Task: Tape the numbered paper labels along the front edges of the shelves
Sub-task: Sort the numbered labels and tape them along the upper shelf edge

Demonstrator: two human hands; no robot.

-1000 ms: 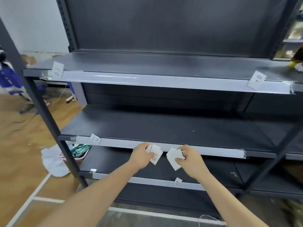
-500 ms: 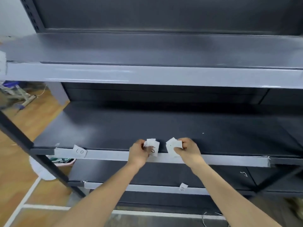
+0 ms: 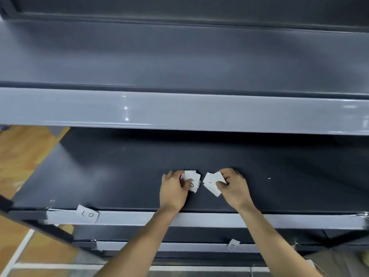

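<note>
Pinched in curled fingers [image 3: 221, 184] at centre frame, over the dark grey metal shelf [image 3: 119, 172]: white numbered paper labels [image 3: 192, 178], split between left hand [image 3: 173, 191] and right hand [image 3: 235, 189], seemingly to pick the next for taping.

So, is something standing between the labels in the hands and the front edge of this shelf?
Nothing visible. The left hand and right hand hold their labels over the shelf, behind its front edge, which is bare between the forearms; one taped label sits far left.
</note>
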